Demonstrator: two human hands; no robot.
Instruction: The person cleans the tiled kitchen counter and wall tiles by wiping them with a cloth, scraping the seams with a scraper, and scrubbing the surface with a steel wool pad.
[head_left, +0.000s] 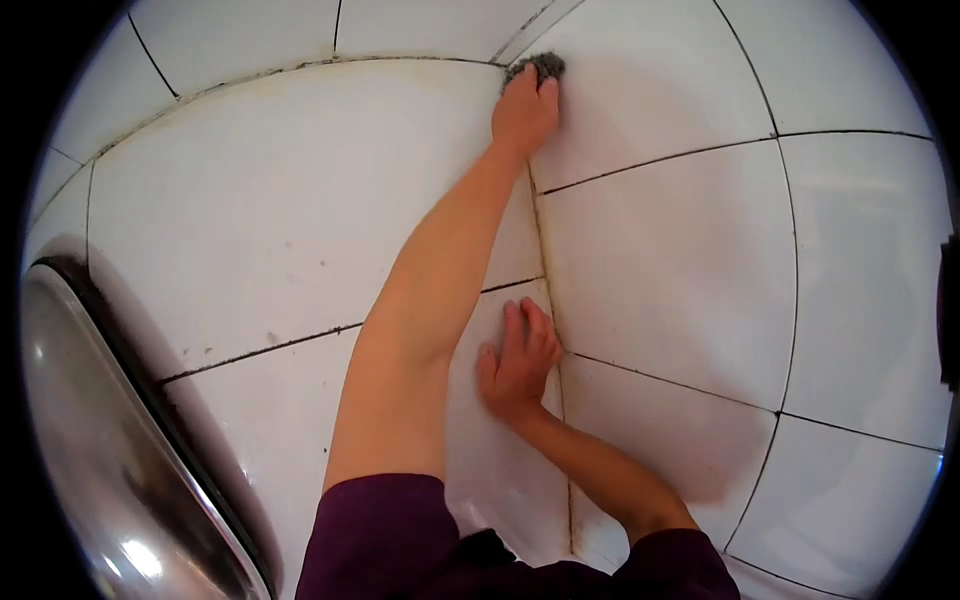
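Note:
At the top centre of the head view, my left hand (526,112) is wrapped over a dark grey scouring pad (544,68). The pad touches the corner where the white tiled surface (270,200) meets the tiled wall (660,260). Lower down, my right hand (520,362) lies on the white tiles beside the brownish joint line of that corner. Its fingers are spread and nothing is in them. Dark sleeves cover both upper arms.
A shiny metal basin or panel (120,440) with a dark edge stands at the lower left. Dark grout lines cross the tiles, and yellowish stains run along the far seam. Small dark specks dot the left tile.

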